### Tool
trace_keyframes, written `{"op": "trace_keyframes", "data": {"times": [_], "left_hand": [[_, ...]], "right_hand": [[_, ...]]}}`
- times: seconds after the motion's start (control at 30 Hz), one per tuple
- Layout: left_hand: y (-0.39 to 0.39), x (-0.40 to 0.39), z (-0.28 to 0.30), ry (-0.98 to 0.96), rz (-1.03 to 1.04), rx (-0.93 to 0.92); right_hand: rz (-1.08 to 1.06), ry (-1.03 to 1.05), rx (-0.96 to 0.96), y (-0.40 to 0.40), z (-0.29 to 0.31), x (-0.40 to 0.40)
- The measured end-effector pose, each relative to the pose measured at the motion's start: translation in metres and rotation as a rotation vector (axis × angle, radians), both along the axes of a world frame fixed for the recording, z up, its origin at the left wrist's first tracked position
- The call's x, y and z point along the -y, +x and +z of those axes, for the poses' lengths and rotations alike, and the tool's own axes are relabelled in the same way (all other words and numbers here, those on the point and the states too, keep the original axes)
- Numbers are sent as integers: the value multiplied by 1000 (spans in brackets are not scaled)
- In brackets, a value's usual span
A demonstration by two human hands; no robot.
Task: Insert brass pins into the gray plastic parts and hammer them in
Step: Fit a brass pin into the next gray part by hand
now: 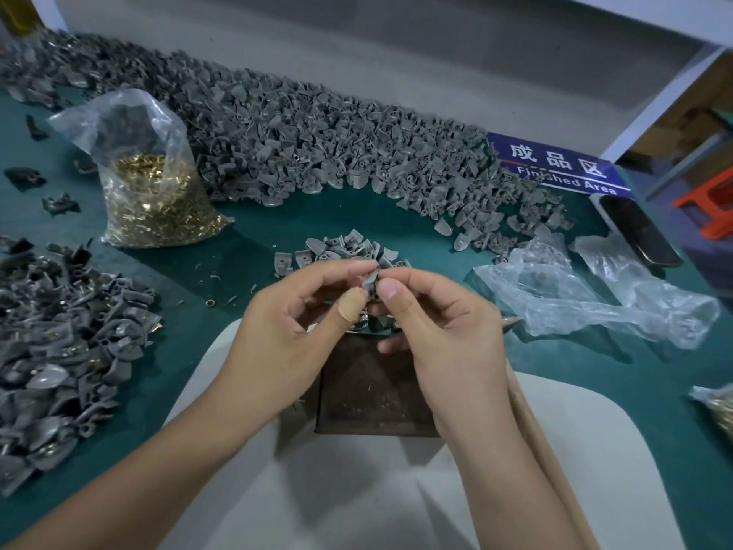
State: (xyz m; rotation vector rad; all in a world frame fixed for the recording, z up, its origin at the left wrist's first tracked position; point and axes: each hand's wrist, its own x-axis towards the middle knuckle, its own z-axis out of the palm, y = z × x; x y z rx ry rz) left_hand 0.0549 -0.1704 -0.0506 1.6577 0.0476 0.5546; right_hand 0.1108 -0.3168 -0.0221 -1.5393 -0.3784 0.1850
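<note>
Hands meet at the middle of the frame: the left hand (293,319), its thumb bandaged, and the right hand (440,323) both pinch one gray part (372,280) with curled fingers, just above a dark metal block (373,394) on the desk (254,228). Whether a pin is already in it I cannot tell. Pins sit in the bag (154,192) at upper left; a crooked pin could bend under the hammer, or the small part could slip away.
</note>
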Motion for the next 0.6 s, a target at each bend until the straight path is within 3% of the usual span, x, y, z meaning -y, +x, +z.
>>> {"op": "trace_keyframes", "data": {"times": [0.23, 0.43, 0.6], "left_hand": [[-2, 7, 1, -102, 82, 64], [-4, 3, 2, 180, 18, 95], [-3, 1, 3, 284, 93, 109]], "right_hand": [[-24, 11, 14, -3, -1, -2], [-31, 118, -207, 0, 1, -3], [25, 60, -217, 1, 1, 1]]}}
